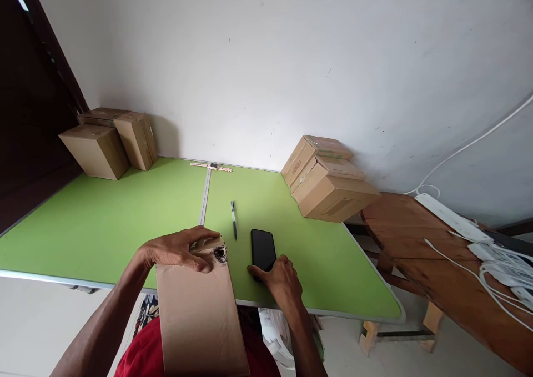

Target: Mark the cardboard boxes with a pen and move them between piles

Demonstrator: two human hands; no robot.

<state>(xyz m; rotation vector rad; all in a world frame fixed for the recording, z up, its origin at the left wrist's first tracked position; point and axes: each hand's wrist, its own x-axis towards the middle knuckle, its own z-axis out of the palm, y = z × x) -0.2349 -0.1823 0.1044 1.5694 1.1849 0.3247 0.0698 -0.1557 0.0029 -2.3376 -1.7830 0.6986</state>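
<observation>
A cardboard box [200,316] leans upright against my body at the table's near edge. Its top corner has a dark, torn hole. My left hand [183,249] grips the top edge of this box, thumb on the broad face and fingers over the narrow side. To the right, a black smartphone [263,249] lies on the green table, its dark screen facing up. My right hand [280,280] holds the phone's near end between thumb and fingers. A pen [234,220] lies on the table between the box and the phone.
Several cardboard boxes stand on the green table [137,216]: a group [100,149] at the back left and a stack [328,185] at the right edge. A watch [214,166] lies by the wall. A brown wooden table [420,238] carries a power strip [452,217] and white cables.
</observation>
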